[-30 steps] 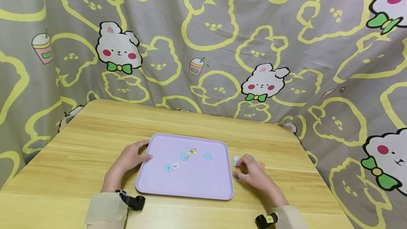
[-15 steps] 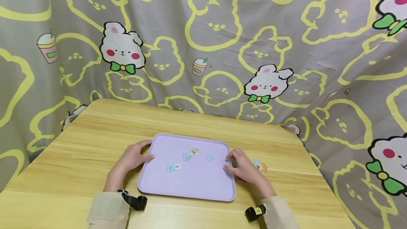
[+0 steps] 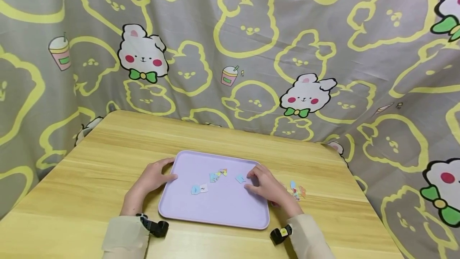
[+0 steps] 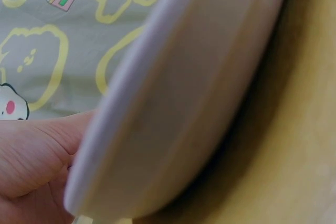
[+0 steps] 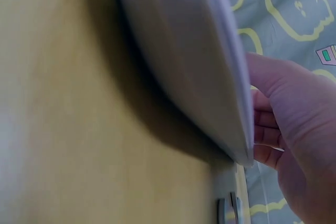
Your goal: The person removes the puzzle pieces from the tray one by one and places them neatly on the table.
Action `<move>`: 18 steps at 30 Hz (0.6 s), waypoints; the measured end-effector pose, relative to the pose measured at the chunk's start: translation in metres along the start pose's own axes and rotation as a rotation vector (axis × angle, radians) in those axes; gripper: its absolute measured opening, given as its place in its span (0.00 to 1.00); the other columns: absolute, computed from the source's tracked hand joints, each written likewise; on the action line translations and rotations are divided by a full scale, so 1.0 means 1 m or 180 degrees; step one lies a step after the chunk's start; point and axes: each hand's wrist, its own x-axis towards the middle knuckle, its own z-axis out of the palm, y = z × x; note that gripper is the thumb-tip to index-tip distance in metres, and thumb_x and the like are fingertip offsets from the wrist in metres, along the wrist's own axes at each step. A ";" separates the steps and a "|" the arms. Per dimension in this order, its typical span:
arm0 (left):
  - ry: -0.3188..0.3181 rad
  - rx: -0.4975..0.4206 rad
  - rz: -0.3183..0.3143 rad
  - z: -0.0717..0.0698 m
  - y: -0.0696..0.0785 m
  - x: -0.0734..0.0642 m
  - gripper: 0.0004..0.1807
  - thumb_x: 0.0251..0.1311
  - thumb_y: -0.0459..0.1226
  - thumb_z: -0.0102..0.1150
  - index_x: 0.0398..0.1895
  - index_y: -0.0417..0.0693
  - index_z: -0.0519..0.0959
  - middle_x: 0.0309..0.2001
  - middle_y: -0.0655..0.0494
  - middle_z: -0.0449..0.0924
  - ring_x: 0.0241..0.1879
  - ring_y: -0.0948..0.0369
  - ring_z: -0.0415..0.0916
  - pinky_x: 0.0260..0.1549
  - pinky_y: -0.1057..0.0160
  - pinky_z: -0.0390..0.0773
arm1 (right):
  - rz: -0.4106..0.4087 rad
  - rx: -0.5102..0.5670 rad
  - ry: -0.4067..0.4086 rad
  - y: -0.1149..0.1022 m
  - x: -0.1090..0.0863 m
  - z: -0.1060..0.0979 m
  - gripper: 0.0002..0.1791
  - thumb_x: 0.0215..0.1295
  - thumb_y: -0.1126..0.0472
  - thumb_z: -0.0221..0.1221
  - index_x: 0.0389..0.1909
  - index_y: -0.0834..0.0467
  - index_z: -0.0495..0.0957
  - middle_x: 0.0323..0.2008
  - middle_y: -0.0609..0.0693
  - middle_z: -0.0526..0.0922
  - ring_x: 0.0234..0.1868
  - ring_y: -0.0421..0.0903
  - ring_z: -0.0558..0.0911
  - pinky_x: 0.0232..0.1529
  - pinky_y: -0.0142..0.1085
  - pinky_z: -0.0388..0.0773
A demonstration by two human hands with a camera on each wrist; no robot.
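A pale purple tray (image 3: 215, 211) lies on the wooden table. My left hand (image 3: 153, 179) rests at its left rim, thumb reaching over the edge. On the tray are small cut paper pieces: a joined blue-and-white pair (image 3: 199, 188), a joined colourful cluster (image 3: 218, 175) and a single light blue piece (image 3: 240, 178). My right hand (image 3: 267, 183) reaches over the right rim. Its thumb and index finger stand apart close beside the single blue piece, and nothing shows between them. In the right wrist view its other fingers (image 5: 266, 120) are bent behind the rim.
More paper pieces (image 3: 294, 190) lie on the table right of the tray, partly behind my right wrist. Each wrist carries a black camera (image 3: 158, 228). A grey patterned curtain (image 3: 194, 59) hangs behind and beside the wooden table (image 3: 125, 139).
My right hand has moved left, from the loose pieces on the table to over the tray's right side. My left hand stays at the left rim. The head view has shifted slightly.
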 end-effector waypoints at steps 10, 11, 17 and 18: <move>0.0010 0.0001 -0.0008 -0.001 0.001 -0.001 0.34 0.62 0.40 0.63 0.69 0.35 0.66 0.68 0.32 0.66 0.69 0.34 0.60 0.68 0.37 0.64 | -0.0272 -0.0137 -0.0063 -0.008 0.010 0.003 0.15 0.59 0.51 0.67 0.41 0.56 0.80 0.40 0.46 0.78 0.44 0.41 0.75 0.50 0.39 0.78; 0.0007 0.0003 -0.0011 -0.001 0.001 -0.001 0.34 0.62 0.40 0.63 0.69 0.35 0.66 0.68 0.32 0.66 0.69 0.34 0.60 0.68 0.37 0.64 | -0.0301 -0.0137 -0.0067 -0.009 0.011 0.003 0.15 0.59 0.52 0.67 0.41 0.57 0.80 0.40 0.46 0.79 0.44 0.41 0.75 0.50 0.38 0.78; 0.0007 0.0004 -0.0010 -0.001 0.002 0.000 0.34 0.62 0.40 0.63 0.69 0.36 0.66 0.68 0.32 0.66 0.69 0.34 0.60 0.69 0.37 0.64 | -0.0385 -0.0153 -0.0115 -0.012 0.014 0.004 0.13 0.60 0.53 0.67 0.40 0.55 0.80 0.40 0.45 0.79 0.43 0.40 0.75 0.49 0.37 0.79; 0.0011 0.0010 -0.0002 -0.001 0.002 0.000 0.34 0.62 0.40 0.63 0.69 0.36 0.66 0.68 0.32 0.66 0.69 0.34 0.60 0.68 0.37 0.64 | -0.0392 -0.0151 -0.0120 -0.011 0.014 0.005 0.12 0.60 0.53 0.67 0.39 0.55 0.80 0.39 0.45 0.79 0.43 0.40 0.75 0.49 0.37 0.79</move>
